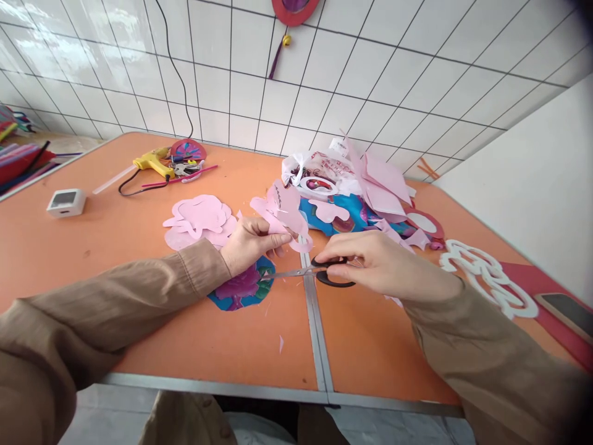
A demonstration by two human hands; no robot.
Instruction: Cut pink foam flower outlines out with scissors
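Note:
My left hand (pixel 250 242) pinches a pink paper cutout (pixel 285 207) with dark marks on it, held up off the table. Black-handled scissors (pixel 331 272) are in my right hand (pixel 364 259), fingers through the loops. Their blades point left, below the pink cutout and apart from it. Under my left hand lies a round blue and purple patterned piece (pixel 241 287), partly hidden by hand and sleeve. Beside that hand, several pink paper shapes (pixel 199 216) are stacked.
At the back left lie a yellow glue gun (pixel 155 162) and a small white box (pixel 66 203). White plastic bags (pixel 324 170), blue patterned cloth and folded pink sheets (pixel 380 185) are heaped behind my hands. White cutout rings (pixel 491 275) and a phone (pixel 567 312) lie right. A metal seam (pixel 315 327) divides the orange tabletop.

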